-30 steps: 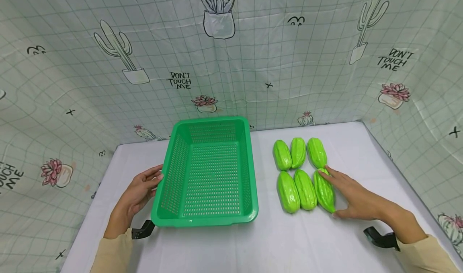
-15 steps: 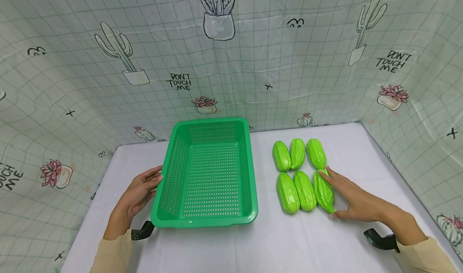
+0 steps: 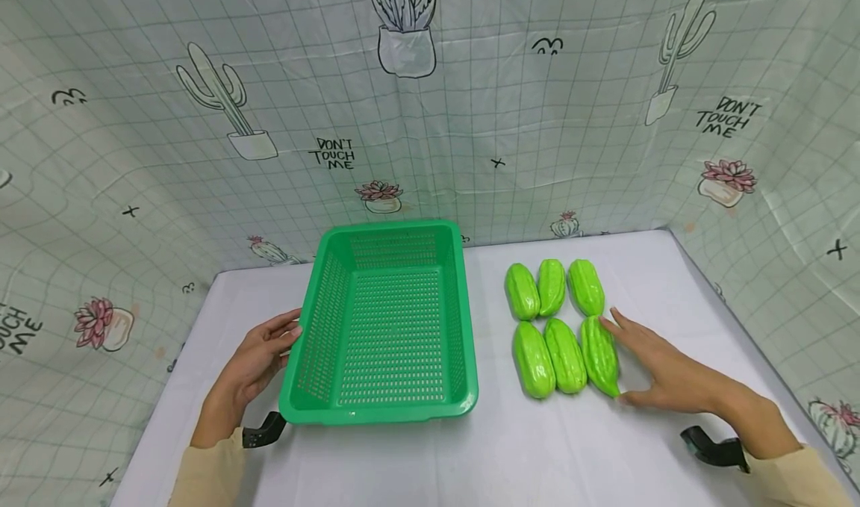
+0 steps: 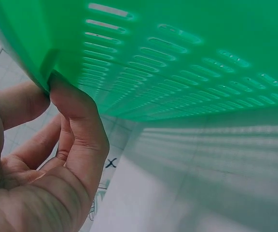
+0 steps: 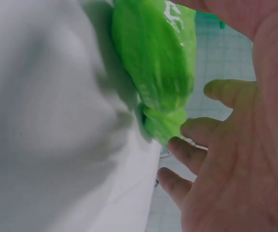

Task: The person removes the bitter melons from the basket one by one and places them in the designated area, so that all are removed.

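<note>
My left hand pinches the left rim of a green plastic basket between thumb and fingers. The left wrist view shows the slotted side wall close up beside those fingers. On the right, several shiny, ridged green bitter melons lie in two rows. My right hand is spread beside the nearest-right bitter melon, with its thumb near the pointed tip. In the right wrist view the palm faces this melon, and the fingers are extended without curling round it. Whether a fingertip touches the melon I cannot tell.
A white cloth covers the table. Behind and at both sides hangs a checked curtain with plant drawings. Other bitter melons, such as the front-left one, lie close together right of the basket. Black wrist mounts stick out from the sleeves.
My right hand has shifted slightly right, its fingers drawing back from the upper end of the nearest melon. The left hand keeps its grip on the basket rim. The head view has tilted slightly.
</note>
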Available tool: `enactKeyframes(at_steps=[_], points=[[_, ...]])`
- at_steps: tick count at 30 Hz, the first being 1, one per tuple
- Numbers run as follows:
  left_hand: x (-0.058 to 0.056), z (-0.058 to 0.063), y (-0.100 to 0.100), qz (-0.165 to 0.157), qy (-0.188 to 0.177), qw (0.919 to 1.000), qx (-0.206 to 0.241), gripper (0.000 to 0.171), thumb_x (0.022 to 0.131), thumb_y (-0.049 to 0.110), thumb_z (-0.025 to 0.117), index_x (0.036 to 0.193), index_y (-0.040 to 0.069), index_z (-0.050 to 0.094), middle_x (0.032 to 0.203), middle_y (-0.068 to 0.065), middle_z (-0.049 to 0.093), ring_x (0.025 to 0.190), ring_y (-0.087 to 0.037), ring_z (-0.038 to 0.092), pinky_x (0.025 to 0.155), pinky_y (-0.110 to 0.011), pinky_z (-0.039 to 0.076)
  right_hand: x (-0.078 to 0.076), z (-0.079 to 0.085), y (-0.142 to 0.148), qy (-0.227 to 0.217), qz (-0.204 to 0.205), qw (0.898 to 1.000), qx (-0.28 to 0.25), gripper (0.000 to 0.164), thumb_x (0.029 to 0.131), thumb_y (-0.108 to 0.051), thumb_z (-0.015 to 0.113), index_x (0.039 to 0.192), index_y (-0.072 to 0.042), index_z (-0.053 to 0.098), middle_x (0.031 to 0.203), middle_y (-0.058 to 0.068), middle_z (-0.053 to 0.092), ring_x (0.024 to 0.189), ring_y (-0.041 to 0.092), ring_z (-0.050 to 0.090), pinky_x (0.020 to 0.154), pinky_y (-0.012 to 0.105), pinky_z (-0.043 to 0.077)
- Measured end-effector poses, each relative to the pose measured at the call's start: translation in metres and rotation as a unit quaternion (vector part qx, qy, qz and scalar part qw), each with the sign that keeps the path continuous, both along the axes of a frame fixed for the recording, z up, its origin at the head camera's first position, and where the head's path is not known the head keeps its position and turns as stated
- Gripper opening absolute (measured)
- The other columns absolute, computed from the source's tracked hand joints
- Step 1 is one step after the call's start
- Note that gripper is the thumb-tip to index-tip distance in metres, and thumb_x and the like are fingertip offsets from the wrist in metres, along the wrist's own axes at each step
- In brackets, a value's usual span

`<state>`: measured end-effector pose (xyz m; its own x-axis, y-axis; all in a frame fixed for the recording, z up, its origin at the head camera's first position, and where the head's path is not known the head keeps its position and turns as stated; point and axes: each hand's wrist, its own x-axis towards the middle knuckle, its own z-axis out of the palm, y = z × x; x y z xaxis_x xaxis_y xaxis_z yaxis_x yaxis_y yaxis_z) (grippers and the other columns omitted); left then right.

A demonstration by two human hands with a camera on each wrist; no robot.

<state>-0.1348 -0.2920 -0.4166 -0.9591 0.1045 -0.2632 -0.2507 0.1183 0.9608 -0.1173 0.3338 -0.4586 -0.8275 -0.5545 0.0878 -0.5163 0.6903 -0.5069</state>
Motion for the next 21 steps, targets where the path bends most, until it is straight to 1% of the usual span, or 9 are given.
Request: enactKeyframes(at_steps=[5,6,8,9,11,12,13,15,21], points=[[-0.001,-0.003,0.0,-0.002,-0.005,1.0,0.005,0.061,0.114,0.014,0.049,0.165,-0.006,0.022,0.116,0.014,0.064,0.1,0.0,0.067,0.086,-0.023,0.058,-0.003,0.005,0.006,0.015,-0.021,1.0,-0.002,0.107,0.086,-0.021,0.09,0.169,-0.009,0.024,0.169,0.031,0.022,0.148,0.058,0.03,0.112,0.005,0.0],[-0.001,-0.003,0.0,-0.002,-0.006,1.0,0.006,0.061,0.114,0.014,0.049,0.165,-0.005,0.023,0.116,0.014,0.064,0.1,0.0,0.067,0.086,-0.023,0.058,-0.004,0.005,0.007,0.024,-0.025,0.999,-0.001,0.104,0.088,-0.02,0.088,0.169,-0.008,0.024,0.169,0.031,0.023,0.147,0.058,0.03,0.117,0.009,0.002],[-0.001,-0.004,-0.001,-0.002,-0.007,0.9999,0.007,0.061,0.115,0.015,0.049,0.166,-0.005,0.022,0.115,0.014,0.065,0.101,0.0,0.067,0.087,-0.023,0.058,-0.006,0.006,0.01,0.043,-0.037,0.998,0.002,0.098,0.091,-0.017,0.085,0.168,-0.005,0.025,0.168,0.032,0.025,0.145,0.06,0.032,0.129,0.028,0.009],[-0.001,-0.005,-0.001,-0.003,-0.007,1.0,0.006,0.061,0.115,0.015,0.049,0.166,-0.005,0.022,0.115,0.014,0.065,0.101,0.0,0.066,0.088,-0.023,0.057,-0.007,0.006,0.011,0.05,-0.046,0.998,0.003,0.096,0.091,-0.016,0.084,0.167,-0.003,0.026,0.167,0.033,0.027,0.143,0.061,0.034,0.131,0.038,0.014],[-0.001,-0.006,-0.001,-0.005,-0.006,1.0,0.002,0.061,0.115,0.016,0.049,0.166,-0.005,0.023,0.115,0.014,0.065,0.102,0.0,0.066,0.089,-0.023,0.057,-0.01,0.007,0.012,0.062,-0.065,0.996,0.008,0.093,0.092,-0.016,0.083,0.166,0.0,0.029,0.165,0.036,0.029,0.141,0.062,0.035,0.124,0.062,0.025],[-0.001,-0.006,-0.002,-0.007,-0.006,1.0,-0.002,0.061,0.115,0.017,0.048,0.166,-0.005,0.022,0.115,0.015,0.065,0.102,0.0,0.066,0.089,-0.023,0.056,-0.011,0.007,0.012,0.062,-0.076,0.995,0.011,0.092,0.093,-0.017,0.083,0.165,0.002,0.029,0.164,0.037,0.03,0.14,0.063,0.035,0.116,0.071,0.028],[-0.001,-0.007,-0.002,-0.01,-0.006,0.9999,-0.006,0.061,0.115,0.018,0.048,0.166,-0.005,0.022,0.115,0.015,0.065,0.103,0.0,0.065,0.09,-0.023,0.056,-0.013,0.007,0.012,0.064,-0.087,0.994,0.013,0.091,0.093,-0.018,0.082,0.164,0.004,0.03,0.162,0.038,0.031,0.139,0.064,0.036,0.111,0.075,0.03],[-0.001,-0.008,-0.004,-0.014,-0.007,0.9998,-0.014,0.062,0.116,0.022,0.046,0.166,-0.005,0.022,0.117,0.016,0.064,0.105,0.001,0.065,0.092,-0.024,0.054,-0.016,0.007,0.012,0.071,-0.11,0.991,0.017,0.087,0.094,-0.02,0.081,0.161,0.008,0.033,0.159,0.041,0.033,0.138,0.065,0.037,0.106,0.078,0.032],[-0.001,-0.01,-0.016,-0.014,0.0,0.9988,-0.047,0.068,0.116,0.043,0.039,0.165,-0.003,0.027,0.121,0.016,0.061,0.109,-0.001,0.063,0.094,-0.023,0.05,-0.025,0.007,0.015,0.092,-0.167,0.981,0.027,0.077,0.098,-0.022,0.077,0.154,0.015,0.039,0.153,0.045,0.038,0.134,0.067,0.039,0.105,0.078,0.033]])
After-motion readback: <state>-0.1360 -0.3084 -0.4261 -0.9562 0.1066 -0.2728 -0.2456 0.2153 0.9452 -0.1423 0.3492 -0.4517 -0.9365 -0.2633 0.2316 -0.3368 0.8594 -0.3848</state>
